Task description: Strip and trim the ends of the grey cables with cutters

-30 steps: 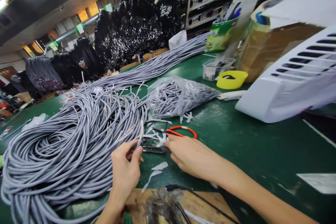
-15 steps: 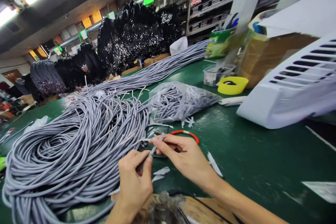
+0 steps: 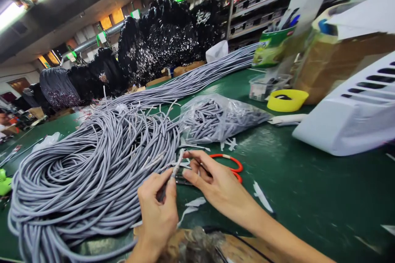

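Note:
My left hand (image 3: 159, 201) pinches a grey cable near its stripped end (image 3: 177, 166), which points up and shows whitish strands. Close to that end, on its right, is my right hand (image 3: 210, 174), its thumb and fingers bent and slightly apart; whether anything thin lies between them is too small to tell. Just behind the right hand lie scissors with red handles (image 3: 236, 164), partly covered by it. A large coil of grey cables (image 3: 92, 172) spreads to the left of both hands.
Behind the hands a clear bag of short grey pieces (image 3: 212, 117) rests on the green table (image 3: 308, 189). Further right are a yellow tape ring (image 3: 286, 100), a green can (image 3: 271, 47), a cardboard box (image 3: 327, 65) and a white slotted casing (image 3: 348, 115). White scraps lie about.
My right fingers have parted from the cable end and opened a little, so the whitish end stands in view. More of the red scissor handles shows. The whole view has shifted slightly.

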`<control>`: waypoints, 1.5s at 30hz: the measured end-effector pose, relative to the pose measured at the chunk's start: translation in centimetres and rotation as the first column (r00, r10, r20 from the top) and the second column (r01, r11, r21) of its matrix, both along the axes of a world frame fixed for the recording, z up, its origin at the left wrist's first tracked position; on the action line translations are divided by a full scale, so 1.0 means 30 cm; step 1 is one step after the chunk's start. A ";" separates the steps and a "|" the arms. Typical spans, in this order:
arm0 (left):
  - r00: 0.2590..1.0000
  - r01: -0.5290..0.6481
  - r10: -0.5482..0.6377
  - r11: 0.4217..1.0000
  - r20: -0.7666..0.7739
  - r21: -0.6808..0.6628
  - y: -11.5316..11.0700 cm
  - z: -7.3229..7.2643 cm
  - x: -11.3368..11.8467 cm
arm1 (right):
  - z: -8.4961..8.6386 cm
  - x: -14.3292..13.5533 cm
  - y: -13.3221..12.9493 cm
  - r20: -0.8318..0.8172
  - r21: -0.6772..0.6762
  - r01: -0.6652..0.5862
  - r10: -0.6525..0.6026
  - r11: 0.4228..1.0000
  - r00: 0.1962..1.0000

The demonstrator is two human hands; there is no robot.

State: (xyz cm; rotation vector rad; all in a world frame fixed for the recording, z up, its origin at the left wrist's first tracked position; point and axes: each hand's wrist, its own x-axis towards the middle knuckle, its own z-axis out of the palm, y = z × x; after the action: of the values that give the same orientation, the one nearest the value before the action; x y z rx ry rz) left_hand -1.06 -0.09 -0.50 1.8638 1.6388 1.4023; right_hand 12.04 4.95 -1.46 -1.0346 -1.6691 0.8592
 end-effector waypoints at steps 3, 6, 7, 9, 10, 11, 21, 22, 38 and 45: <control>0.998 -0.032 0.032 0.999 0.045 0.007 0.002 -0.001 -0.006 | 0.004 0.003 -0.024 0.194 0.210 0.033 -0.075 0.977 0.978; 0.998 -0.040 0.040 0.999 0.043 0.012 0.001 -0.005 -0.009 | -0.004 -0.004 -0.042 0.340 0.306 0.003 -0.112 0.952 0.934; 0.998 -0.043 0.043 0.999 0.039 0.014 0.000 -0.006 -0.009 | -0.009 -0.006 -0.045 0.367 0.321 -0.001 -0.124 0.947 0.922; 0.998 -0.048 0.048 0.999 0.033 0.024 -0.001 -0.005 -0.008 | -0.015 -0.009 -0.048 0.388 0.360 0.005 -0.155 0.933 0.909; 0.998 -0.050 0.049 0.998 0.031 0.034 -0.002 -0.004 -0.007 | -0.017 -0.008 -0.048 0.385 0.386 0.012 -0.173 0.922 0.907; 0.998 -0.052 0.051 0.998 0.030 0.043 -0.002 -0.003 -0.005 | -0.017 -0.008 -0.047 0.378 0.414 0.020 -0.192 0.910 0.906; 0.993 -0.030 0.042 0.993 -0.108 0.113 -0.005 -0.003 -0.001 | 0.003 -0.005 -0.042 0.313 0.435 0.021 -0.173 0.900 0.934; 0.991 -0.025 0.041 0.992 -0.129 0.120 -0.005 -0.003 0.000 | 0.003 -0.006 -0.040 0.313 0.417 0.010 -0.154 0.909 0.937; 0.956 -0.073 0.105 0.989 0.273 -0.126 0.039 -0.014 -0.025 | -0.001 -0.018 -0.067 0.227 0.631 0.125 -0.336 0.766 0.914; 0.979 -0.027 0.043 0.996 0.200 -0.083 0.021 -0.013 -0.019 | -0.006 -0.011 -0.043 0.287 0.604 0.124 -0.360 0.787 0.888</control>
State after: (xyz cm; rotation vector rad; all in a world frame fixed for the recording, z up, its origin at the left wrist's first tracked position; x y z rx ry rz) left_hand -1.63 0.54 -0.87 1.5987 1.6093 1.4645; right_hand 11.70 3.66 -1.63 -0.9944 -1.8937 -0.0617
